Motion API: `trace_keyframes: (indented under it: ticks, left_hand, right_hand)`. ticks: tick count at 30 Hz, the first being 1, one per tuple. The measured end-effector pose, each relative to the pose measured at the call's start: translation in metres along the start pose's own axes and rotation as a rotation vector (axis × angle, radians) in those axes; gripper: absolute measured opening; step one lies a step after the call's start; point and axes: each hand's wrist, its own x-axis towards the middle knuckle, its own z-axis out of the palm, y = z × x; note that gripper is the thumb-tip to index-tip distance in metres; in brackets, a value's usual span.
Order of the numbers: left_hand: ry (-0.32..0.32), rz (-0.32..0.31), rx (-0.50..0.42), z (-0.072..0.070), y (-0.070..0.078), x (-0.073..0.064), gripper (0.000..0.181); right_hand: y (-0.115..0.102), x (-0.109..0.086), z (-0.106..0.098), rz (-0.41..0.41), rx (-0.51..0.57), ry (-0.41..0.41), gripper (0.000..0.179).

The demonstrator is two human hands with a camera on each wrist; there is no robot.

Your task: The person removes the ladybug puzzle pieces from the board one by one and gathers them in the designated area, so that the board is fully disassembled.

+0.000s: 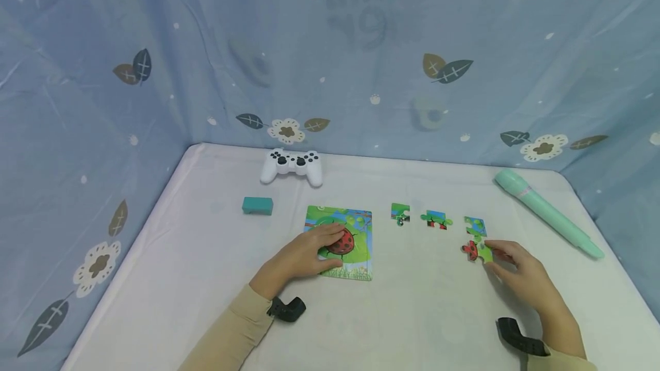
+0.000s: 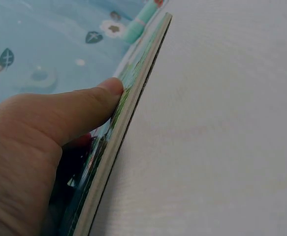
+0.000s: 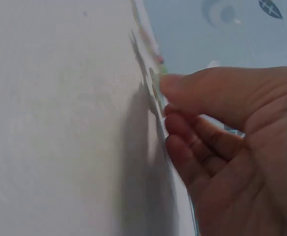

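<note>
A square ladybug puzzle board [image 1: 363, 251] lies on the white table. My left hand [image 1: 304, 252] rests on its left part, fingers spread over the ladybug picture and thumb along the near side. In the left wrist view, the thumb [image 2: 91, 105] presses the printed face close to the board's edge. My right hand [image 1: 528, 279] pinches a green puzzle piece [image 1: 483, 252] with a red ladybug part between thumb and fingers. Just beyond it lies a blue and green corner piece [image 1: 475, 225], overlapped by the held piece's top in the head view.
Two more puzzle pieces lie right of the board: a corner piece [image 1: 400, 212] and an edge piece [image 1: 436, 219]. A white game controller [image 1: 291, 166] and a teal block [image 1: 257, 205] are at the back left. A mint-green microphone-shaped object [image 1: 549, 212] lies far right.
</note>
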Motion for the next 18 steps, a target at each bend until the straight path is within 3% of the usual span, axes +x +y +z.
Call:
trace_keyframes:
  ticks: [18]
  left_hand:
    - [-0.012, -0.016, -0.009, -0.002, 0.001, 0.0, 0.069]
  right_hand:
    - [0.011, -0.002, 0.01, -0.032, 0.031, 0.011, 0.04]
